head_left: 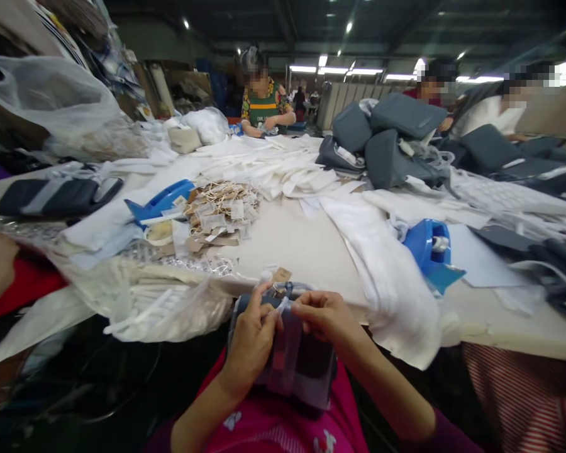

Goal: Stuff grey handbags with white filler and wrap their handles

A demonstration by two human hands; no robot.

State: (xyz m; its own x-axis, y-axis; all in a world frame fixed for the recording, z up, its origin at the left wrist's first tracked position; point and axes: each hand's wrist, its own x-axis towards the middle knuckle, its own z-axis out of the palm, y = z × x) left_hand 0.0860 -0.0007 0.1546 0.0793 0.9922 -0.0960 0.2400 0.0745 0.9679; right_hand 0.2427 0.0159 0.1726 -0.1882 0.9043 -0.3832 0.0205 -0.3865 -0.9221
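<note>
A dark grey folded fabric bundle (pixel 314 368) rests on my lap against the table's front edge. Around its middle runs a sheer pale ribbon (pixel 279 371), gathered at the top. My left hand (pixel 249 340) is closed at the gathered ribbon, thumb and fingers pinching it. From the other side my right hand (pixel 329 318) pinches the ribbon's end between thumb and fingertips. Just beyond the fingers, a small brown paper tag (pixel 282 275) sits on top of the bundle. My fingers partly hide the gathered spot.
A heap of corded tags (pixel 224 211) lies ahead. Blue tape dispensers (pixel 163 200) stand left and right, the right dispenser (pixel 428 251) near white cloth (pixel 382 277). Grey bundles (pixel 396 138) are piled at the back right. A co-worker (pixel 264 107) is across the table.
</note>
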